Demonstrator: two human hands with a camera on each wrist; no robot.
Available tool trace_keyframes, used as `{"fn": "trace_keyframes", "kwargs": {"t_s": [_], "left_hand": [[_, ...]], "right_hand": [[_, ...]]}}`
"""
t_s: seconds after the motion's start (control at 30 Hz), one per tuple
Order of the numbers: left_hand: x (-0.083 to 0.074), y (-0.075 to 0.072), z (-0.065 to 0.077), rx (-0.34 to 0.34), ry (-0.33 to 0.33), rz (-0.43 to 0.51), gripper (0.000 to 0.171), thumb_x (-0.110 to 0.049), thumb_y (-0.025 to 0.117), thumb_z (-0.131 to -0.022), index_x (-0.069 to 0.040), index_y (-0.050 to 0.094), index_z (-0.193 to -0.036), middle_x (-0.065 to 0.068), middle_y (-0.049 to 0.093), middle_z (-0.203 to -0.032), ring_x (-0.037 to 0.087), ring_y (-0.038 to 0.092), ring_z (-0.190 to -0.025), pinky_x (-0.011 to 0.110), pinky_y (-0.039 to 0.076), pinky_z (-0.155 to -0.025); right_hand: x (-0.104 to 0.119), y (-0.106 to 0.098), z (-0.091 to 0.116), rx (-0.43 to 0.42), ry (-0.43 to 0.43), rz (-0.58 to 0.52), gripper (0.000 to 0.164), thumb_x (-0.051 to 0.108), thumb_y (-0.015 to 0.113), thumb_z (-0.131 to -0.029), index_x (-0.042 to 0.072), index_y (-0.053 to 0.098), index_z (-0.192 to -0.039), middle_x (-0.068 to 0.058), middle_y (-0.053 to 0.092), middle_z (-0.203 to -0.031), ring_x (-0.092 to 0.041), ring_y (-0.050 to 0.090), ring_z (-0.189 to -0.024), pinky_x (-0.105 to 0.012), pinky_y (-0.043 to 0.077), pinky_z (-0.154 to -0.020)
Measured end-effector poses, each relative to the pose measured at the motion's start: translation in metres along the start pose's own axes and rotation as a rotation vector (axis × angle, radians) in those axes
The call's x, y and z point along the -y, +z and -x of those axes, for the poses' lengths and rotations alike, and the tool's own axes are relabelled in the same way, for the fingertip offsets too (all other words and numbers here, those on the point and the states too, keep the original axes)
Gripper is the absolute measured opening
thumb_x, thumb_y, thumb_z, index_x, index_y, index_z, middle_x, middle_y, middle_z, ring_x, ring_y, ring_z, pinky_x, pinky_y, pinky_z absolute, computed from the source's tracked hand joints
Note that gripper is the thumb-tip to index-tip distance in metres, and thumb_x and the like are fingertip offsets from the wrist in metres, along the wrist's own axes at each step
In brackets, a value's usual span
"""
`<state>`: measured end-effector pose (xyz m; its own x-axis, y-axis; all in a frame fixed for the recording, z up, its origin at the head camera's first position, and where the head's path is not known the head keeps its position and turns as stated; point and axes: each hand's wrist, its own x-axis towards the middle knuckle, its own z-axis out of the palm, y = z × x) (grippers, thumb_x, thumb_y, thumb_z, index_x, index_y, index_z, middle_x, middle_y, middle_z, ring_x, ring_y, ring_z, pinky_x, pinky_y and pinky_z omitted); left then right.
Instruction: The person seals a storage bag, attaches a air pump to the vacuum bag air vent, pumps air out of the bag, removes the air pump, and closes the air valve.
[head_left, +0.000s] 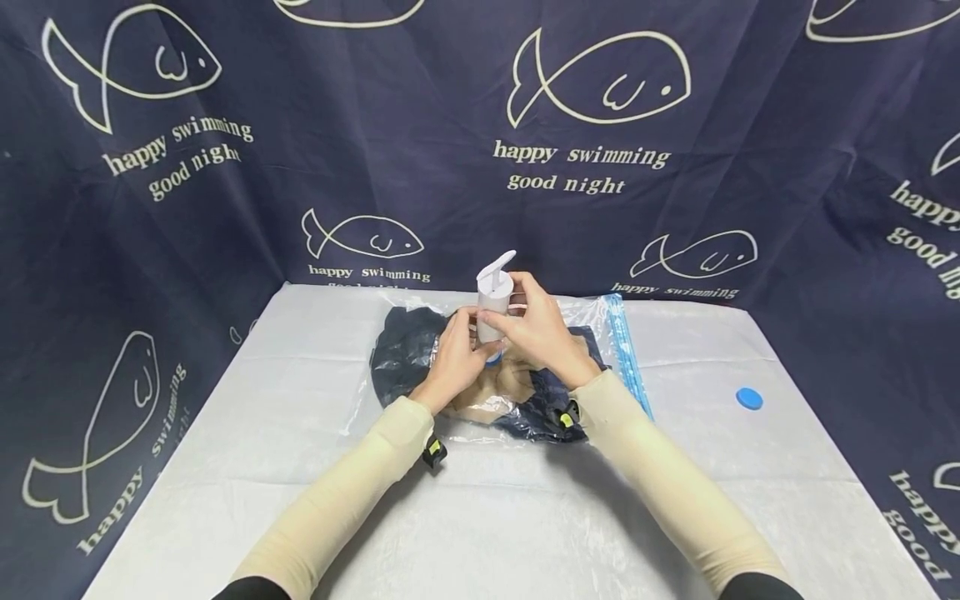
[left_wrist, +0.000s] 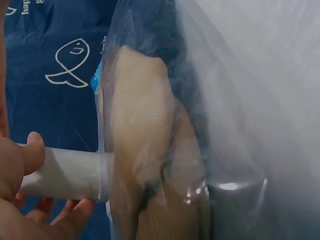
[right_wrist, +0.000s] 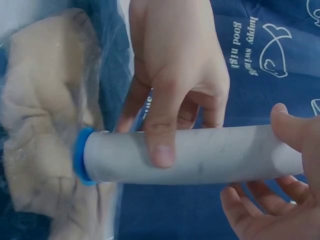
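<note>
A white hand pump stands upright, its lower end on the blue valve of a clear vacuum storage bag. Dark and tan folded fabric fills the bag. Low on the pump, my left hand grips the barrel. My right hand holds it higher up, thumb in front and fingers curled behind. Above the barrel, the pump's flat white top piece is tilted up. In the right wrist view the blue ring of the valve sits against the pump's end.
A round blue cap lies on the white-covered table to the right. Along the bag's right edge runs a blue zip strip. Dark blue fish-printed curtains hang at the back and both sides.
</note>
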<state>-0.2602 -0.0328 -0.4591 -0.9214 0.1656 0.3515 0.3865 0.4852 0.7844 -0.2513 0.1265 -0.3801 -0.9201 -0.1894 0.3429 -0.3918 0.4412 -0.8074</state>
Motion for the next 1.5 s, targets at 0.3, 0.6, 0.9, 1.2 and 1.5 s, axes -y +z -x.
{"fn": "trace_keyframes", "kwargs": {"t_s": [0.3,0.6,0.9,1.2,1.5], "left_hand": [[0.006,-0.005,-0.006,0.156,0.062,0.009,0.045,-0.004,0.068,-0.097,-0.002,0.048,-0.137,0.021,0.057,-0.127,0.034,0.066,-0.118,0.038,0.057,-0.1],[0.008,-0.009,-0.006,0.205,0.089,-0.042,0.044,0.001,0.06,-0.099,-0.001,0.045,-0.139,0.02,0.057,-0.126,0.034,0.063,-0.117,0.044,0.055,-0.101],[0.008,-0.01,-0.005,0.228,0.092,-0.05,0.049,0.004,0.056,-0.098,0.001,0.04,-0.144,0.022,0.054,-0.126,0.034,0.06,-0.112,0.047,0.052,-0.1],[0.004,-0.011,0.001,0.194,0.043,0.005,0.07,-0.013,0.067,-0.093,-0.001,0.033,-0.153,0.022,0.05,-0.14,0.035,0.056,-0.129,0.046,0.051,-0.108],[-0.001,-0.005,0.004,0.066,-0.017,-0.03,0.068,-0.023,0.075,-0.091,-0.003,0.041,-0.146,0.02,0.055,-0.13,0.031,0.061,-0.115,0.042,0.054,-0.099]], "right_hand": [[-0.019,-0.004,-0.001,0.167,-0.003,-0.147,0.062,0.002,0.077,-0.09,-0.004,0.046,-0.143,-0.027,0.06,-0.135,-0.041,0.06,-0.129,-0.052,0.048,-0.112],[-0.014,-0.015,-0.006,0.236,-0.168,-0.297,0.061,-0.013,0.065,-0.092,-0.005,0.042,-0.148,-0.027,0.053,-0.146,-0.041,0.053,-0.138,-0.048,0.045,-0.115],[-0.01,-0.012,-0.008,0.256,-0.196,-0.277,0.058,-0.012,0.06,-0.095,-0.006,0.042,-0.15,-0.029,0.057,-0.14,-0.041,0.059,-0.131,-0.045,0.051,-0.108],[-0.004,-0.007,-0.005,0.198,-0.189,-0.204,0.057,-0.016,0.058,-0.093,-0.008,0.043,-0.148,-0.031,0.056,-0.143,-0.044,0.055,-0.135,-0.05,0.047,-0.113],[0.0,-0.002,-0.001,0.148,-0.178,-0.145,0.058,-0.014,0.059,-0.093,0.001,0.046,-0.148,-0.025,0.062,-0.137,-0.039,0.062,-0.128,-0.047,0.05,-0.11]]}}
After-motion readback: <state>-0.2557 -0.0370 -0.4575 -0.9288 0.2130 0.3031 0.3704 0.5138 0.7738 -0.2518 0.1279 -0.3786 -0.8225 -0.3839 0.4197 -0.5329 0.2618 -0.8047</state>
